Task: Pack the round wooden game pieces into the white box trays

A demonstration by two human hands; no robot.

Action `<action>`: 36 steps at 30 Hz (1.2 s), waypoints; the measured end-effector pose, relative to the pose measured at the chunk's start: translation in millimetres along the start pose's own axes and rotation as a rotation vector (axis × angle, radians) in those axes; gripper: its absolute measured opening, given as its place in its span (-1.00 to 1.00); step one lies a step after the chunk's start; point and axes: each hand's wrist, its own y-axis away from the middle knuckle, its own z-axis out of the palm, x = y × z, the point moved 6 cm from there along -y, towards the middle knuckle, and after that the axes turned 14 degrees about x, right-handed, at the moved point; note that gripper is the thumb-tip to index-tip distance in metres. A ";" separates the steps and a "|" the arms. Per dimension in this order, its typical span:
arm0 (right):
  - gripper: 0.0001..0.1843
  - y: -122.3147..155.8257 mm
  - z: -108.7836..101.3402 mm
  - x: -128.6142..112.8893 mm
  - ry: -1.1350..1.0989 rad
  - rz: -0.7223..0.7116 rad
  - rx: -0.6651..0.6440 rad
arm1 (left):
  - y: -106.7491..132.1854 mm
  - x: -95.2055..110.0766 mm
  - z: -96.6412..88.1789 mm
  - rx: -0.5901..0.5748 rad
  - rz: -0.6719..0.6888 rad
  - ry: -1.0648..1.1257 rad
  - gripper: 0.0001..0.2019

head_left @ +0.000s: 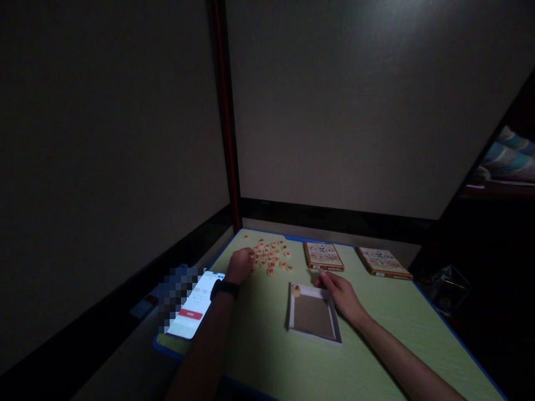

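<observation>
Round wooden Chinese chess pieces [271, 255] with red and dark characters lie loosely gathered on the green table [259, 323]. At the left side of this group is my left hand [241, 265], a dark watch on its wrist. Its fingers are closed around a chess piece that is mostly hidden. A shallow open box [314, 317] with a white rim and brown bottom lies nearer to me. One piece [296, 290] rests in its far left corner. My right hand [340, 292] is at the far right corner, thumb and fingers closed on the rim.
Two printed flat boxes [324, 256] [383, 262] lie along the far side of the table. A phone with a lit timer screen [194, 306] is at the left edge. Walls stand behind and left. A clear container [449, 289] is beyond the right edge.
</observation>
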 end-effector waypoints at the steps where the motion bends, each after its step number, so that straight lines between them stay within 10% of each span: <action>1: -0.21 0.1 -0.3 -0.5 0.002 0.001 0.002 | -0.2 -1.1 -1.0 0.007 -0.014 -0.006 -0.65; 18: -0.22 0.1 1.1 4.7 -0.048 0.065 -0.014 | -5.3 -6.5 -25.2 0.240 -0.211 0.070 -0.64; 36: -0.23 -0.9 -2.2 4.2 -0.020 0.025 -0.002 | 2.0 10.7 -7.7 0.081 -0.003 -0.076 -0.68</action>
